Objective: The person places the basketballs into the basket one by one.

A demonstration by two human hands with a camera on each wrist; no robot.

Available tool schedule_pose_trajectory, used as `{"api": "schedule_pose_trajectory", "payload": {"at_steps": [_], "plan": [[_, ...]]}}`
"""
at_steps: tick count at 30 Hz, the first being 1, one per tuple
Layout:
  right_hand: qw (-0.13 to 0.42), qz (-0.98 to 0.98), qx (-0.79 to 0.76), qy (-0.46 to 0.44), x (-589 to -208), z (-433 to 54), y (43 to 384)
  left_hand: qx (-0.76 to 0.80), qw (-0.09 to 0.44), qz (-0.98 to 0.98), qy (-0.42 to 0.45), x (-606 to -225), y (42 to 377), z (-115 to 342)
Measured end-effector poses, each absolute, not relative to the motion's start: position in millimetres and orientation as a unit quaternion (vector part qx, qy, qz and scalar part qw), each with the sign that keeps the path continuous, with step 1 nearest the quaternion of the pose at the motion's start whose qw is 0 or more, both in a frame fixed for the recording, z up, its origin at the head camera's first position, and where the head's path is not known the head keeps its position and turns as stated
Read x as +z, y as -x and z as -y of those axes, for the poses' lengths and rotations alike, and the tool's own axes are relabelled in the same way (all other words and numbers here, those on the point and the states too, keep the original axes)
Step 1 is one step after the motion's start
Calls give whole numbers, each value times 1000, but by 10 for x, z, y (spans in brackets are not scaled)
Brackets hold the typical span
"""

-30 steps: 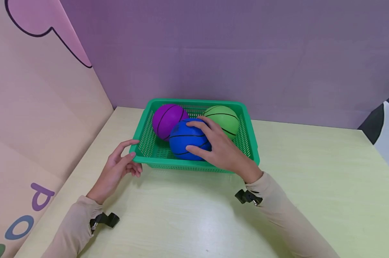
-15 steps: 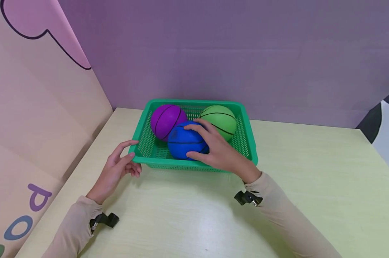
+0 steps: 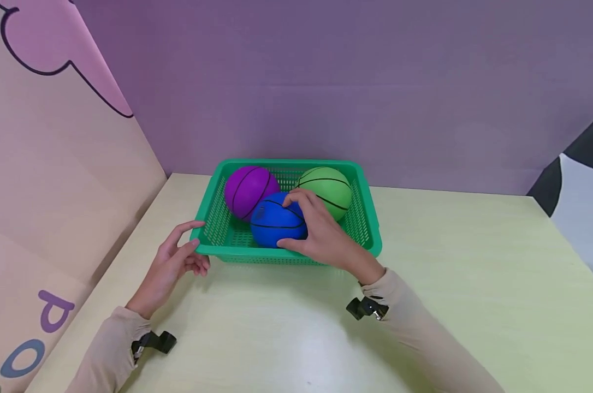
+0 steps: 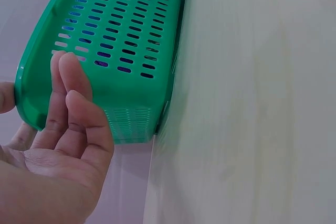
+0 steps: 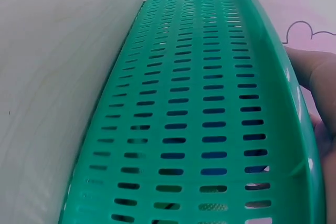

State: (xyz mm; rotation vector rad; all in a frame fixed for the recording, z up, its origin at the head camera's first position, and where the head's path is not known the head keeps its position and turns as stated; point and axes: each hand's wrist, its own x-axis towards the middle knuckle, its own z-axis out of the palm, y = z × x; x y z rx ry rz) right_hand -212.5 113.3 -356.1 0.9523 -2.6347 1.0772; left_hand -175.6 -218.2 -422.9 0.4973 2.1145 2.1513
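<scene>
A green perforated plastic basket (image 3: 286, 252) stands on the table near the purple backdrop. Inside it lie a purple ball (image 3: 247, 191), a light green ball (image 3: 328, 185) and a blue ball (image 3: 274, 221), all with black basketball-style lines. My right hand (image 3: 321, 232) grips the blue ball from its right side, thumb low at the front and fingers bent over the top. With thumb and index finger, my left hand (image 3: 166, 270) holds the basket's front left corner. Its other fingers curl below the rim, beside the basket wall (image 4: 121, 35) in the left wrist view.
The pale wooden table (image 3: 257, 338) extends in front of the basket and to its right. A purple backdrop (image 3: 326, 82) rises right behind it. At the left stands a light printed panel (image 3: 70, 180); a black-and-white shape (image 3: 576, 185) shows at the far right.
The blue ball has turned a little in the basket, its lines now sitting lower. My right fingers have bent more over it. The whole scene has shifted slightly left and down.
</scene>
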Motion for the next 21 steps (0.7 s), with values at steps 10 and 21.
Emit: {"api": "schedule_pose_trajectory", "payload": {"at_steps": [10, 21], "plan": [[99, 884, 343, -302, -3588, -1146, 2068, 699, 39, -694, -168, -4243, 1792, 2175], [176, 882, 302, -316, -3554, -1457, 1817, 618, -2, -766, -177, -4104, 1825, 2107]]}}
